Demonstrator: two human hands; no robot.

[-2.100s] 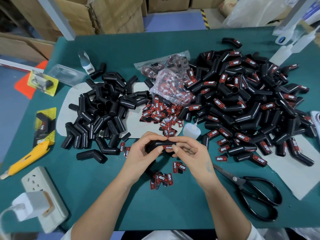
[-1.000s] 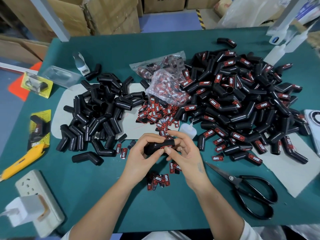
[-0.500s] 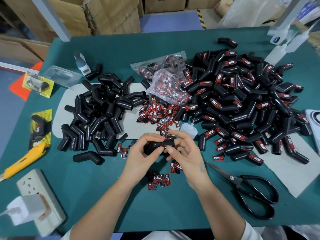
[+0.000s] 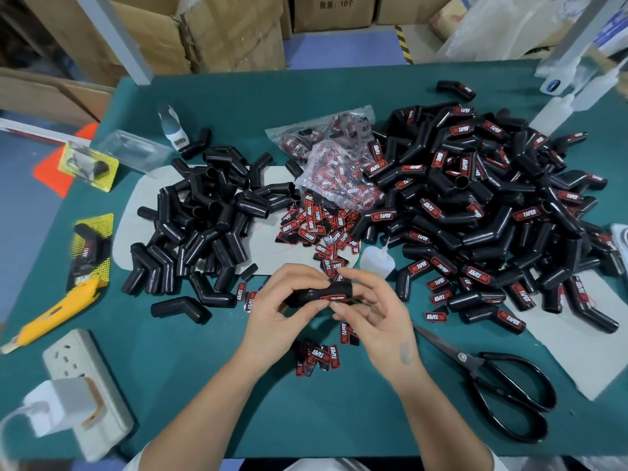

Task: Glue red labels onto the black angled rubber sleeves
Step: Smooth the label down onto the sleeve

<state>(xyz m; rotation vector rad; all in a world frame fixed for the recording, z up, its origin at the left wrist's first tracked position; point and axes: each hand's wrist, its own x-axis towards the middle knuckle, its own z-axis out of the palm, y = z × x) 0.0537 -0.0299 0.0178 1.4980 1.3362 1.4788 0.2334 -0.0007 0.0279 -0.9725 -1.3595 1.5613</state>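
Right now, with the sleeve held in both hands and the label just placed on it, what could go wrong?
1. The red label may set crooked if the right hand lets go of the sleeve too early.
2. Wet glue could reach the fingers pressing beside the label.
3. The glue bottle stands just beyond the hands, among loose labels; a knock may tip it.

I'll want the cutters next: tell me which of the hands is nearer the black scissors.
Right. The right hand is just left of the black scissors, whose blade tip lies by its wrist. The left hand is farther left, beyond the right hand.
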